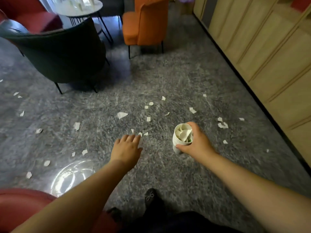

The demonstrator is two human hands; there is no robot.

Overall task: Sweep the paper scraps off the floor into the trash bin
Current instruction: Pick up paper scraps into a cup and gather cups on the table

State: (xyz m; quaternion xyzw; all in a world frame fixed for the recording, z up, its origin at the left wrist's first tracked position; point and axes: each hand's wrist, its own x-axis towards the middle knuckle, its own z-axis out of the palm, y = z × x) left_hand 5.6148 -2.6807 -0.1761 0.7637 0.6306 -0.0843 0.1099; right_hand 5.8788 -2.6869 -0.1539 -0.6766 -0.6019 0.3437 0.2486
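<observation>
Several white paper scraps (122, 115) lie scattered over the grey speckled floor (168, 84), most of them in the middle and to the left. My right hand (196, 142) grips a white paper cup (178, 140) stuffed with crumpled paper, held a little above the floor. My left hand (126, 148) reaches forward with its fingers straight and spread, palm down, holding nothing. Its fingertips are close to a few small scraps (143, 134). No trash bin and no broom are in view.
A dark green armchair (64, 52) stands at the back left and an orange chair (144, 22) behind the scraps. A round table (80, 5) is further back. Beige wooden cabinets (262, 47) line the right side. A red seat (21, 206) is at the bottom left.
</observation>
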